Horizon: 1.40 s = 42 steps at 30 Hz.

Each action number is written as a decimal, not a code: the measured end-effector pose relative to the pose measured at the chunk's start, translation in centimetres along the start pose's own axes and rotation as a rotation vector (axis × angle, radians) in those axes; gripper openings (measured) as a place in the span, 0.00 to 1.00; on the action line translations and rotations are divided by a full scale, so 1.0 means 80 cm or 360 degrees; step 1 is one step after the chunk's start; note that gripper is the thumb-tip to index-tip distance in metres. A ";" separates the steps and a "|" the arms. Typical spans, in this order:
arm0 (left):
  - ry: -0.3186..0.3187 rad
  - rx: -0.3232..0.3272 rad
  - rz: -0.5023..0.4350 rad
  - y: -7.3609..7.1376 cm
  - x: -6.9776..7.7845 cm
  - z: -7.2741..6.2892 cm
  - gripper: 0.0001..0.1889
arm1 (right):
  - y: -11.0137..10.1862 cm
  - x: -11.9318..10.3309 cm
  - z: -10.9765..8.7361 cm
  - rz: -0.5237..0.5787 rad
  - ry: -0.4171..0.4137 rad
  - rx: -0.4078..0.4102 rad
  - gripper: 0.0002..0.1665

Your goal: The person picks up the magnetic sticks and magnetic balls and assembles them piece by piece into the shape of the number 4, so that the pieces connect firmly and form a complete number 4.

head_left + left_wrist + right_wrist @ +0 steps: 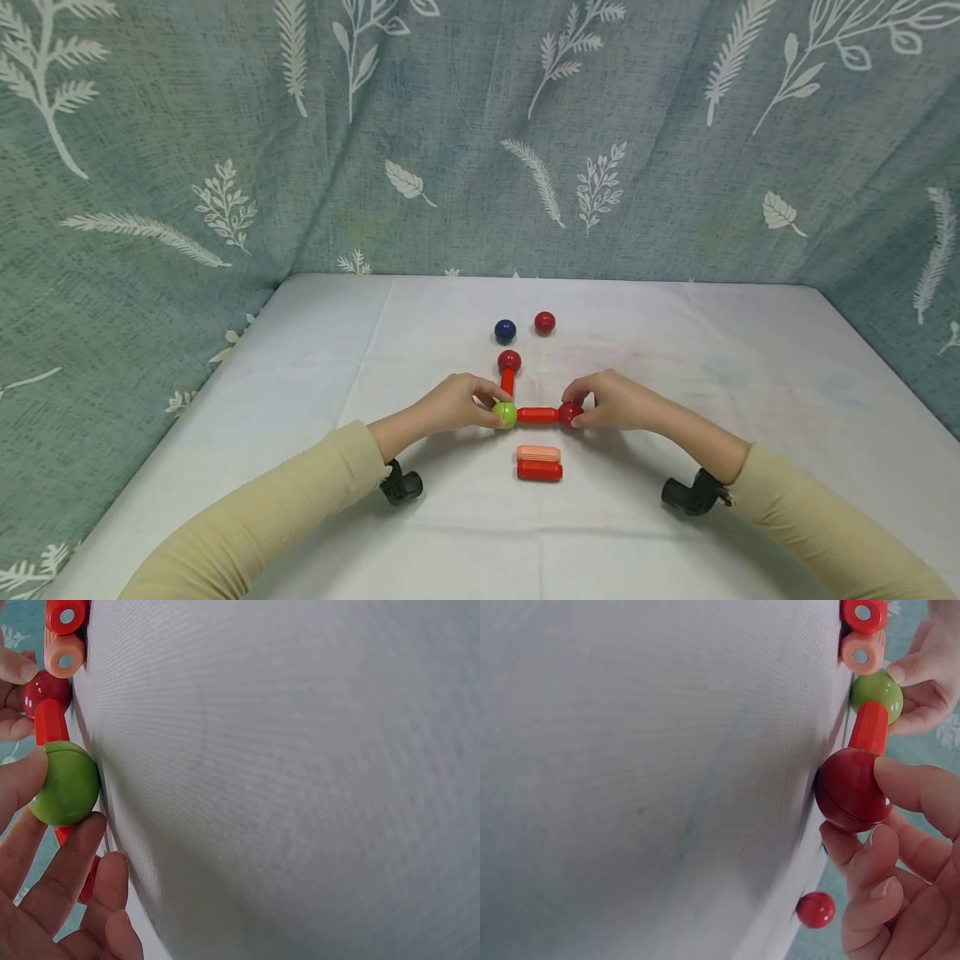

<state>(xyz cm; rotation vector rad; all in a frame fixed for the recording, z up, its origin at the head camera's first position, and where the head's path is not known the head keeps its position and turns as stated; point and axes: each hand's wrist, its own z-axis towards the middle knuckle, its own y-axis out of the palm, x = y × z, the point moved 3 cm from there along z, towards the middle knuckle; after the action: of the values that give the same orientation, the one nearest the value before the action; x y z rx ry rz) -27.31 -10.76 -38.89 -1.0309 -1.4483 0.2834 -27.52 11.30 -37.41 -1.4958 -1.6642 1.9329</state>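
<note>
My left hand (457, 403) pinches a green ball (505, 414) between thumb and fingers. Opposite it, my right hand (617, 400) grips a dark red ball (570, 415) the same way. A red rod (537, 415) spans from one ball to the other, its ends against both. From the green ball a second red rod (507, 382) runs away from me to another red ball (509, 361), forming an L shape. In the left wrist view the thumb lies on one side of the green ball (66, 784), fingertips on the other.
In front of the joined pieces, a salmon-coloured rod (537, 453) and a red rod (539, 472) lie side by side; their end faces show round metallic discs. Farther back sit a blue ball (506, 331) and a loose red ball (544, 322). A patterned curtain (465, 167) hangs behind the white tabletop (675, 333).
</note>
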 end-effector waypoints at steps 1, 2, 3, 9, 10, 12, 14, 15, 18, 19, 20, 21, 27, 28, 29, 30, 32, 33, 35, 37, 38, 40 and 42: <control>-0.0003 0.0000 0.0001 0.000 0.000 0.000 0.16 | 0.000 0.000 0.000 0.0001 0.0003 0.0000 0.13; -0.0006 -0.0001 0.0001 0.000 0.000 0.000 0.16 | 0.001 0.000 0.000 0.0003 0.0001 -0.0001 0.13; -0.0005 0.0000 0.0002 0.001 0.000 0.000 0.16 | 0.001 0.001 0.001 0.0002 0.0000 -0.0003 0.13; 0.0014 0.0012 0.0004 0.000 0.000 -0.002 0.16 | 0.003 0.000 -0.001 0.0006 0.0005 -0.0027 0.13; 0.0018 0.0017 0.0003 0.000 0.000 -0.002 0.16 | 0.003 0.000 -0.001 0.0010 0.0006 -0.0030 0.13; 0.0031 0.0026 0.0003 0.000 -0.001 -0.002 0.16 | 0.003 0.000 -0.001 0.0014 0.0007 -0.0033 0.13; 0.0039 0.0032 0.0005 0.000 -0.001 -0.002 0.16 | 0.004 0.000 -0.001 0.0020 0.0015 -0.0034 0.13; 0.0040 0.0033 0.0005 0.001 -0.001 -0.002 0.16 | 0.004 0.000 -0.001 0.0023 0.0020 -0.0036 0.13; 0.0041 0.0033 0.0005 0.001 -0.001 -0.002 0.16 | 0.005 0.000 -0.001 0.0028 0.0036 -0.0040 0.13; 0.0042 0.0033 0.0004 0.001 -0.001 -0.002 0.16 | 0.005 -0.001 -0.001 0.0028 0.0041 -0.0041 0.13; 0.0042 0.0033 0.0004 0.001 -0.001 -0.002 0.16 | 0.005 -0.001 -0.001 0.0028 0.0045 -0.0042 0.13; 0.0042 0.0032 0.0003 0.001 -0.001 -0.002 0.16 | 0.005 -0.001 -0.001 0.0030 0.0050 -0.0043 0.14; 0.0044 0.0025 0.0005 0.001 -0.001 -0.002 0.17 | 0.003 -0.002 -0.002 0.0055 0.0067 -0.0047 0.14; 0.0043 0.0026 0.0001 0.001 -0.001 -0.002 0.17 | 0.003 -0.003 -0.002 0.0056 0.0066 -0.0046 0.14; 0.0042 0.0026 -0.0003 0.001 -0.001 -0.003 0.17 | 0.003 -0.003 -0.002 0.0059 0.0064 -0.0044 0.14; 0.0046 0.0025 -0.0003 0.001 -0.002 -0.002 0.17 | 0.002 -0.003 -0.002 0.0061 0.0062 -0.0042 0.14; 0.0051 0.0025 -0.0010 0.001 -0.001 -0.003 0.17 | 0.002 -0.003 -0.002 0.0064 0.0065 -0.0040 0.14; 0.0051 0.0028 -0.0012 0.001 -0.001 -0.003 0.17 | 0.001 -0.003 -0.002 0.0063 0.0066 -0.0041 0.14; 0.0049 0.0030 -0.0016 0.001 -0.001 -0.003 0.17 | 0.001 -0.003 -0.002 0.0058 0.0063 -0.0039 0.15; 0.0044 0.0033 -0.0019 0.000 0.000 -0.004 0.17 | 0.000 -0.003 -0.001 0.0052 0.0058 -0.0041 0.15; 0.0044 0.0034 -0.0018 0.000 0.000 -0.004 0.17 | 0.000 -0.004 -0.001 0.0052 0.0058 -0.0043 0.15; 0.0047 0.0033 -0.0020 0.000 0.000 -0.004 0.17 | -0.001 -0.004 -0.002 0.0050 0.0056 -0.0040 0.16; 0.0055 0.0032 -0.0017 0.000 0.000 -0.004 0.17 | -0.003 -0.005 -0.002 0.0052 0.0057 -0.0026 0.17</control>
<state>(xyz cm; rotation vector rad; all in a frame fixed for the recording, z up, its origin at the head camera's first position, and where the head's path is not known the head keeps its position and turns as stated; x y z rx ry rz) -26.99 -10.90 -38.80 -1.0070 -1.4166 0.2705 -27.30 11.24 -36.96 -1.5640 -1.6549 1.9017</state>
